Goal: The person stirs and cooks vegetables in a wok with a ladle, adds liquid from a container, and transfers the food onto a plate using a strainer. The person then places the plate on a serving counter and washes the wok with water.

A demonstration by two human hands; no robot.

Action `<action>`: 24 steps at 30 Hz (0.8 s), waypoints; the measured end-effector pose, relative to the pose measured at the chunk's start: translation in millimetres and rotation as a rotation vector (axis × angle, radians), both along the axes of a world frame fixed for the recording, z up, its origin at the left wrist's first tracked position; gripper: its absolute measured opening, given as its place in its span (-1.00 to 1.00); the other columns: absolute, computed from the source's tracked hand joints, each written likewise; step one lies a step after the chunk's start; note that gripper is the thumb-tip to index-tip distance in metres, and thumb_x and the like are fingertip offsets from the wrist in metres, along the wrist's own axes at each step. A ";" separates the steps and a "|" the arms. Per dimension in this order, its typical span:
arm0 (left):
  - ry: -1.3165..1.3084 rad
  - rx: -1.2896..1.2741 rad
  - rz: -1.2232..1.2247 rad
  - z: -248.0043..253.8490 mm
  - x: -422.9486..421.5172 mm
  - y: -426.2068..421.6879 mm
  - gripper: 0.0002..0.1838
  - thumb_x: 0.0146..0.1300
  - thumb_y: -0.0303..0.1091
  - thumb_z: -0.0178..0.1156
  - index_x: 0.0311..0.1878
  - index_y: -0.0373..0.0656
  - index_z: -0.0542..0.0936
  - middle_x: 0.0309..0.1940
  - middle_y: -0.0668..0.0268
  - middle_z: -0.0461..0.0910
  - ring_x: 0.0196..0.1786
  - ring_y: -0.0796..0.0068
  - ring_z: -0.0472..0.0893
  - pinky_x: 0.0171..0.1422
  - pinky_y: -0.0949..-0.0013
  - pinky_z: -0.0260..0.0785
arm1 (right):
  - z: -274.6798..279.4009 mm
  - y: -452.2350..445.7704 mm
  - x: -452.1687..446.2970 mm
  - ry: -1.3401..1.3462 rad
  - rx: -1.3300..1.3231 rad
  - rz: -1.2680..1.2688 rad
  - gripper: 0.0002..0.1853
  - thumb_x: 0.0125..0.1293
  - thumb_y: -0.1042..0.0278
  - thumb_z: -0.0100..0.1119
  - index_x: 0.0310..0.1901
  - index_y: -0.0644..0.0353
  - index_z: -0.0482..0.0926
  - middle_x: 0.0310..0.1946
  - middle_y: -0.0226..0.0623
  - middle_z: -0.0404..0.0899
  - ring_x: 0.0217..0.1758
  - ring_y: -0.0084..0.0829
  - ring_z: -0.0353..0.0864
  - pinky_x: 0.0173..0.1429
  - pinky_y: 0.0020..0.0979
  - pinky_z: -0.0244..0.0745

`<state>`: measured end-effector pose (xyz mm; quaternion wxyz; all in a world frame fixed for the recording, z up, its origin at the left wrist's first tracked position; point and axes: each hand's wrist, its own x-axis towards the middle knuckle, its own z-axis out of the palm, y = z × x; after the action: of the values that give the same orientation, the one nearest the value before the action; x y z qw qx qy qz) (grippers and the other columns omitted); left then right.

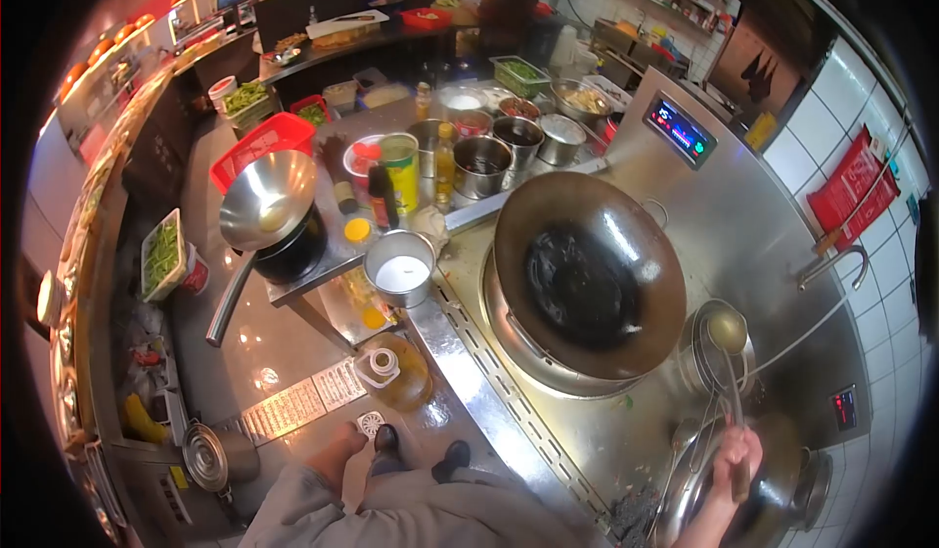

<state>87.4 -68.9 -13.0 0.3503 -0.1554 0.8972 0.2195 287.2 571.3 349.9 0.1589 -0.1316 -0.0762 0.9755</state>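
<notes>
My right hand (736, 460) is closed around the handle of a ladle (727, 333) at the right of the stove. The ladle's bowl is over a round metal pot (696, 360) beside the tap. A large dark wok (587, 274) sits tilted on the burner ring (509, 338), its inside shiny and wet-looking. My left hand (337, 450) hangs low near my body, above the floor. Its fingers do not show clearly, and I see nothing plainly held in it.
A steel pan (269, 205) rests on a dark pot at the left. Near the wok stand a metal pot with white contents (403, 266), an oil jug (396, 377), bottles (443, 161) and several seasoning pots (482, 164). A tap (836, 266) juts from the right wall.
</notes>
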 end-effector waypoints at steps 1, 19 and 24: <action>-0.034 0.004 0.025 -12.9 6.5 -8.6 -0.53 -0.02 -0.15 0.26 -0.09 -0.29 0.61 -0.06 -0.03 0.58 0.04 0.04 0.56 0.13 0.18 0.39 | 8.3 -10.7 5.8 0.021 -0.003 0.030 -0.47 0.36 0.34 -0.19 0.24 0.58 0.11 -0.38 -0.28 0.34 -0.56 -0.61 0.33 -0.55 -0.54 0.18; 0.120 0.170 -0.021 77.3 -33.5 73.5 -0.44 -0.05 -0.11 0.33 0.04 -0.19 0.56 -0.03 0.02 0.57 0.06 0.14 0.55 0.16 0.25 0.38 | 41.0 -98.2 -7.8 -0.635 0.810 -0.115 -0.96 0.25 0.48 -0.04 -0.29 0.19 0.33 -0.60 -0.40 0.29 -0.65 -0.59 0.24 -0.63 -0.57 0.17; 0.103 0.151 0.095 30.4 7.1 37.6 -0.48 0.00 -0.10 0.23 0.01 -0.21 0.57 -0.02 -0.03 0.56 0.05 0.12 0.56 0.12 0.21 0.40 | -116.9 79.9 -18.8 -0.934 1.095 -0.220 -0.88 0.12 0.42 -0.10 -0.27 0.04 0.30 -0.68 -0.32 0.34 -0.83 -0.41 0.27 -0.81 -0.36 0.21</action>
<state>94.5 -31.3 17.5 0.3036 -0.1596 0.8866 0.3103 268.4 651.2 233.0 0.2502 -0.4429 -0.5995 0.6179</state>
